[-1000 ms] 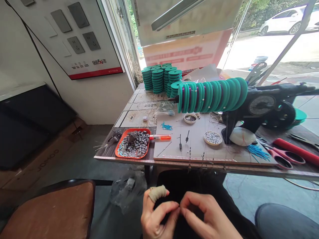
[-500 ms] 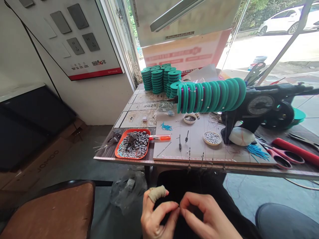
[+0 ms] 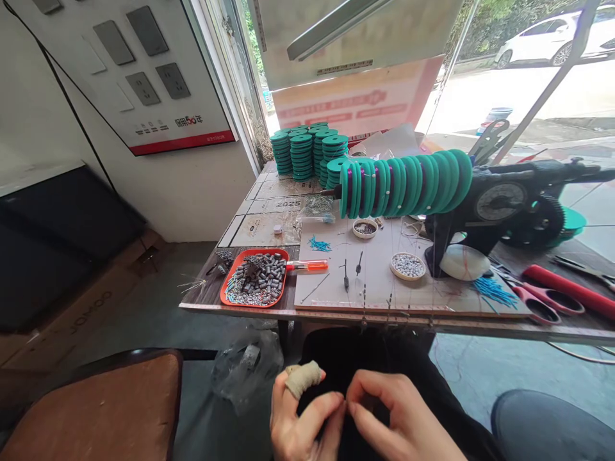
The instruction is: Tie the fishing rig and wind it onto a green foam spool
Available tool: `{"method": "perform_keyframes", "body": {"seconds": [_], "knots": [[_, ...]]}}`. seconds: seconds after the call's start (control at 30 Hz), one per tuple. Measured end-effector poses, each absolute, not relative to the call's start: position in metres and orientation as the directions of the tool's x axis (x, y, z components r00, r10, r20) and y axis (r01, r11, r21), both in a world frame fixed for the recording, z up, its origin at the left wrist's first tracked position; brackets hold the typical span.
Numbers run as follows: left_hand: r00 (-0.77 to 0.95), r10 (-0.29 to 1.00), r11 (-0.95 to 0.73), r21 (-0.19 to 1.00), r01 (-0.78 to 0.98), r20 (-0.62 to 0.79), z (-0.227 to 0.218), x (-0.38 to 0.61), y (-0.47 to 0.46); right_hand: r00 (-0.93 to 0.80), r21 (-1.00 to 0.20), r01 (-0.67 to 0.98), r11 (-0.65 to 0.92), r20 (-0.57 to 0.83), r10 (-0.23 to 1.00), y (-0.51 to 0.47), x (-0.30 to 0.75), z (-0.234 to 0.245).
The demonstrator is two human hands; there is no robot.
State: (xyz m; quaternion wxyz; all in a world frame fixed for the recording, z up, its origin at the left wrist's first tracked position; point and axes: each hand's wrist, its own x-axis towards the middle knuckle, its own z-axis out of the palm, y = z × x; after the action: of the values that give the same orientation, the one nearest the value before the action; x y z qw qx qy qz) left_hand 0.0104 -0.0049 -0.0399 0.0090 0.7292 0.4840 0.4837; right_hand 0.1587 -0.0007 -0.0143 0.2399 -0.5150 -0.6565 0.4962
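Note:
My left hand (image 3: pixel 300 419) and my right hand (image 3: pixel 401 419) meet low in my lap, in front of the table edge. Both are pinched, thumb against forefinger, fingertips nearly touching at the middle. Whatever they pinch is too small to make out. A tan bandage wraps the left forefinger (image 3: pixel 302 378). Above them on the table lies a white work board (image 3: pixel 384 282) with pins and thin lines hanging from its front edge.
A black winding machine (image 3: pixel 509 208) carries a row of green spools (image 3: pixel 406 186); more green spools (image 3: pixel 305 153) are stacked at the back. An orange tray (image 3: pixel 254 278) holds small metal parts. Two small bowls (image 3: pixel 407 266), red scissors (image 3: pixel 542 304) and a brown stool (image 3: pixel 106 410) are nearby.
The view has tipped slightly. My left forefinger has curled a little lower; both hands stay pinched together in the same place.

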Motion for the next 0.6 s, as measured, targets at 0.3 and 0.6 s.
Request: {"method": "perform_keyframes", "body": {"seconds": [0.3, 0.6], "knots": [[0.104, 0.751, -0.522, 0.49, 0.699, 0.652, -0.036, 0.0079, -0.004, -0.348, -0.922, 0.387, 0.005, -0.141, 0.927, -0.0004, 0.1578, -0.0172], [0.099, 0.755, -0.514, 0.491, 0.703, 0.648, -0.0354, 0.0096, -0.0038, -0.368, -0.904, 0.427, -0.037, -0.212, 0.905, -0.001, 0.1585, -0.0171]]}}
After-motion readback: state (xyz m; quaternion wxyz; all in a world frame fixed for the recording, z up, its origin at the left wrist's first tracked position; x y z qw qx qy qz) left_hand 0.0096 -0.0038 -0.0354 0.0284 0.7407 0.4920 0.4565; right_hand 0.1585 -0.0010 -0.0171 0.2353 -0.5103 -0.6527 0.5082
